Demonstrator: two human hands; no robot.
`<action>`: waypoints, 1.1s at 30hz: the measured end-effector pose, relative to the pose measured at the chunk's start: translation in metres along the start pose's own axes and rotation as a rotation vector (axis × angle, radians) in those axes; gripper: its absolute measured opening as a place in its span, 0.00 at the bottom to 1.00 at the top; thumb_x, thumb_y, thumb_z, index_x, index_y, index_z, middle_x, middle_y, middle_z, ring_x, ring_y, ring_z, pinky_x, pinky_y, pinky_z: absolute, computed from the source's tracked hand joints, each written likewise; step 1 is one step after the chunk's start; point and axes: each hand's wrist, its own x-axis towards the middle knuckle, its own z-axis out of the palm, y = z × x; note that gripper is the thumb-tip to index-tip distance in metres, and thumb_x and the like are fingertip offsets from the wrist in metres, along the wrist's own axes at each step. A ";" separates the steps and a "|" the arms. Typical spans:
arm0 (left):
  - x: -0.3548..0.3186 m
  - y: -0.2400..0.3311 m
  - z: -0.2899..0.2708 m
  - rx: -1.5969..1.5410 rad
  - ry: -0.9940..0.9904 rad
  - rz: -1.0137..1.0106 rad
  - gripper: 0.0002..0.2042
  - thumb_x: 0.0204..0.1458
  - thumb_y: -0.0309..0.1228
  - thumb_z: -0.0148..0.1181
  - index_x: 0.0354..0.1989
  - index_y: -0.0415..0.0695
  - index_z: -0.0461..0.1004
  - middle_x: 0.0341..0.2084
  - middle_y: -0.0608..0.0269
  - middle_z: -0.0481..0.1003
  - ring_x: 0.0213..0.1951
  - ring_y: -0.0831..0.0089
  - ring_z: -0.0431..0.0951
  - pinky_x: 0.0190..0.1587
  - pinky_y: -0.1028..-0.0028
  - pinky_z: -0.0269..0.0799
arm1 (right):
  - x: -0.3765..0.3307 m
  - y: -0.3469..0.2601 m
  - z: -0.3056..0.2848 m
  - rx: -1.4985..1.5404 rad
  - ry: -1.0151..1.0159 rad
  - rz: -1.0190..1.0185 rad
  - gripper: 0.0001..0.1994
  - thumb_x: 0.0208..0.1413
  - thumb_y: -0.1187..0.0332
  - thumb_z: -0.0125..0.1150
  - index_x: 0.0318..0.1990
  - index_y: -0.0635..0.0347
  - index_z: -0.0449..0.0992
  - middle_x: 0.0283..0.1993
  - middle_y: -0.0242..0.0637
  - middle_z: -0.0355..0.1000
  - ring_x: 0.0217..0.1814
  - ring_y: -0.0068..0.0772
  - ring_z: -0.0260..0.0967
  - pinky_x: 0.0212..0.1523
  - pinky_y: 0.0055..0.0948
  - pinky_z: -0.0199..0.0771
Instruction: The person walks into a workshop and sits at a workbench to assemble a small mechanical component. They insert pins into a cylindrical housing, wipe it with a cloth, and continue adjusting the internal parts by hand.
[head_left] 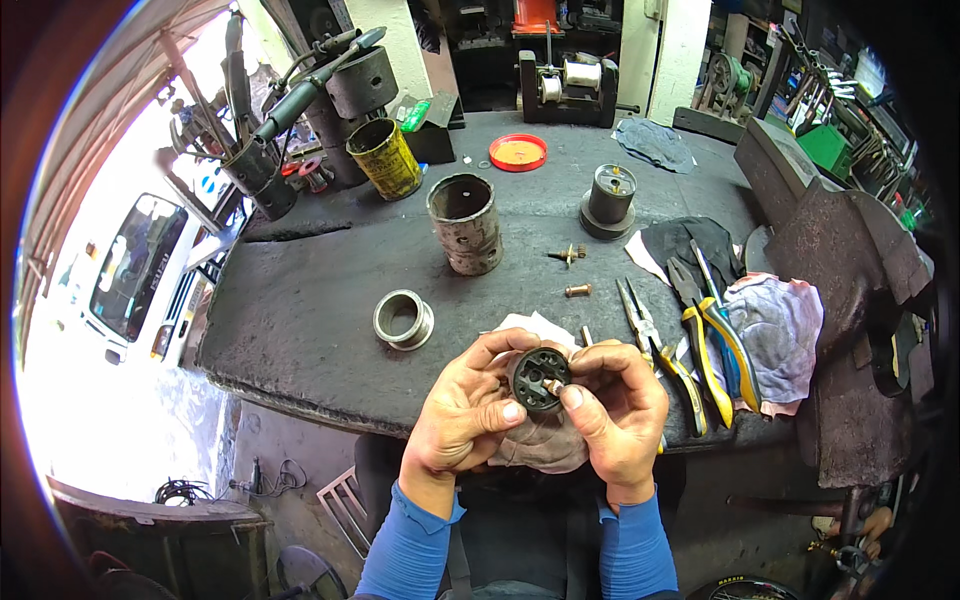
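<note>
A round black part (533, 372) with openings in its face is gripped in my left hand (457, 405), fingers curled round its rim and thumb at its lower edge. My right hand (622, 408) pinches a small coppery piece (553, 387) against that face; I cannot tell if it is fixed to the part. Beneath both hands lies a pale, stained rag (545, 447). A metal ring with a flange (404, 318) rests left of my hands. Beyond them are a small copper-coloured bolt (578, 291) and a brass fitting (570, 254).
Long-nose pliers (640, 325) and yellow-handled pliers (695, 320) lie right, by a stained cloth (775, 335). A worn metal cylinder (466, 230) stands mid-bench, a dark flanged part (608, 205) behind right. Further back are a yellow can (384, 160) and a red lid (518, 153).
</note>
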 end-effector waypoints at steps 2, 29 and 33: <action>-0.001 0.000 0.001 0.015 0.011 0.013 0.35 0.49 0.23 0.75 0.66 0.37 0.65 0.61 0.48 0.72 0.62 0.61 0.73 0.68 0.63 0.68 | 0.000 0.001 0.000 -0.017 0.006 0.027 0.13 0.58 0.80 0.67 0.49 0.66 0.74 0.44 0.33 0.72 0.43 0.19 0.71 0.46 0.21 0.74; 0.006 0.000 0.008 0.002 -0.014 0.068 0.30 0.58 0.20 0.54 0.71 0.36 0.59 0.70 0.42 0.61 0.68 0.55 0.68 0.70 0.55 0.65 | 0.003 -0.003 0.007 -0.089 0.081 0.197 0.10 0.62 0.78 0.66 0.49 0.67 0.76 0.39 0.33 0.79 0.36 0.17 0.76 0.35 0.18 0.77; 0.002 -0.010 0.013 0.231 0.107 0.124 0.30 0.57 0.21 0.54 0.71 0.34 0.61 0.58 0.52 0.72 0.59 0.67 0.74 0.64 0.64 0.70 | 0.000 0.003 0.016 -0.177 0.155 0.096 0.08 0.61 0.77 0.67 0.46 0.66 0.76 0.35 0.32 0.78 0.32 0.16 0.74 0.33 0.18 0.76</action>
